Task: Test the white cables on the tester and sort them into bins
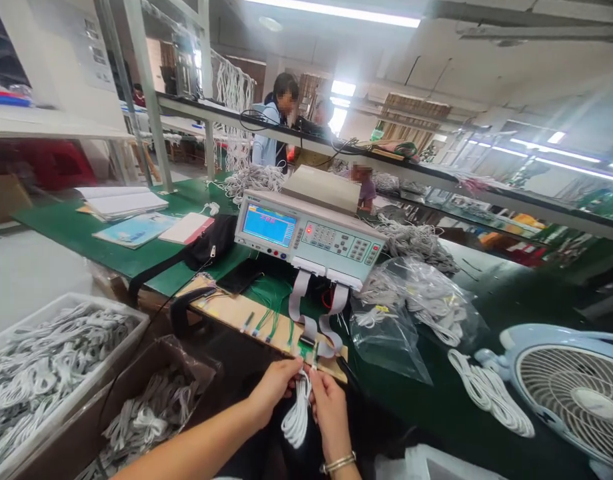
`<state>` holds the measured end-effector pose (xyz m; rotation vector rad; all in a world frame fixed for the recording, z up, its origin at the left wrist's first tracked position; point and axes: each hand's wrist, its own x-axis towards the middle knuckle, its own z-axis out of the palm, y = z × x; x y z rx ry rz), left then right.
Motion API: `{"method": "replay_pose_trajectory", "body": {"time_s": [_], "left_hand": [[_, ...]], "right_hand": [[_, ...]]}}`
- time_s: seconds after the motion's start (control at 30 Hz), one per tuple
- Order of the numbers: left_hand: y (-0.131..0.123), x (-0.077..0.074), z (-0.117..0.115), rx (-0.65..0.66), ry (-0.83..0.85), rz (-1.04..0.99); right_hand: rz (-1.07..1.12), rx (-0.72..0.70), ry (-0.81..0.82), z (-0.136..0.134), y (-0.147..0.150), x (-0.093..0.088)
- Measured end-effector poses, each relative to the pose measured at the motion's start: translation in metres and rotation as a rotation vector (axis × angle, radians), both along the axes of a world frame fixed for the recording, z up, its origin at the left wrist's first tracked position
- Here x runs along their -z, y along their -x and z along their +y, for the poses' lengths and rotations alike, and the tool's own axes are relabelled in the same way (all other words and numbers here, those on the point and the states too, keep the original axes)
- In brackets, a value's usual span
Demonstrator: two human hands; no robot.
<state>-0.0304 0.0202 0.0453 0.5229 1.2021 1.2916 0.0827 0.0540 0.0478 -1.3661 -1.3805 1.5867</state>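
Observation:
My left hand [276,385] and my right hand [327,403] both pinch the ends of a coiled white cable [297,417] that hangs between them. The cable ends sit at the connectors of a wooden test board [246,313] with green wires, at the near edge of the green bench. Grey ribbon cables [306,313] run from the board up to a grey tester with a blue screen [311,237] just behind it. A bracelet is on my right wrist.
A white bin [51,360] and a lined box [156,407] of coiled white cables stand at lower left. Plastic bags of cables [411,300], loose coils [486,390] and a pale blue fan [571,387] lie to the right. Books [126,213], a black pouch [211,247] and co-workers are behind.

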Motion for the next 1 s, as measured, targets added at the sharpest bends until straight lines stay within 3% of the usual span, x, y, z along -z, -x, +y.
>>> {"method": "replay_pose_trajectory", "body": {"time_s": [0.1, 0.27, 0.4, 0.6, 0.73, 0.83, 0.9, 1.0], "left_hand": [[-0.004, 0.006, -0.002, -0.019, -0.084, 0.059], [-0.01, 0.018, -0.002, -0.001, -0.069, 0.035], [-0.011, 0.012, -0.004, -0.077, -0.133, -0.03], [-0.015, 0.001, -0.012, 0.067, -0.088, -0.305], [-0.017, 0.004, -0.013, -0.004, -0.093, -0.333], [-0.017, 0.007, -0.012, -0.009, -0.07, -0.305], [-0.017, 0.007, -0.013, 0.007, -0.057, -0.326], [-0.016, 0.008, -0.015, 0.033, 0.001, -0.37]], "right_hand": [[-0.014, -0.02, -0.008, 0.003, -0.001, 0.007], [0.009, 0.005, -0.185, 0.002, 0.005, 0.016], [0.058, 0.018, -0.203, -0.013, 0.008, 0.016], [0.059, -0.051, -0.099, -0.03, -0.01, 0.001], [0.065, -0.199, -0.23, -0.024, -0.025, -0.017], [0.12, -0.286, -0.202, -0.019, -0.028, -0.023], [0.213, -0.253, -0.132, -0.016, -0.026, -0.021], [0.281, -0.088, -0.001, -0.014, -0.02, -0.009]]}}
